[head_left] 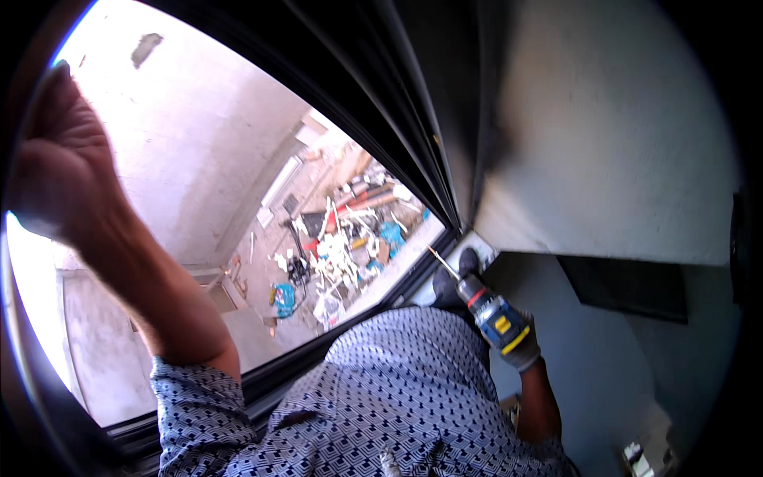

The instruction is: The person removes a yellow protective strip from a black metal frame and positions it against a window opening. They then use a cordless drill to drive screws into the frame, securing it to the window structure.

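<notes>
My right hand [523, 350], in a grey work glove, is wrapped round a cordless drill [494, 319] with a blue and yellow body and a red ring near the chuck. Its long thin bit [443, 262] points forward and left, toward the lower corner of a black window frame [425, 274], with a gap that I cannot judge. Raised at the far left, my bare left hand [63, 171] has its fingers curled at the dark side of the frame. The picture's dark rim hides part of those fingers.
My dark shoes [469, 261] stand on a narrow pale sill [486, 245]. Beyond the opening, far below, lies a heap of rubble and scraps [342, 238] beside a pale wall [199, 119]. A grey wall [604, 135] rises at right, above a dark rectangular panel [628, 288].
</notes>
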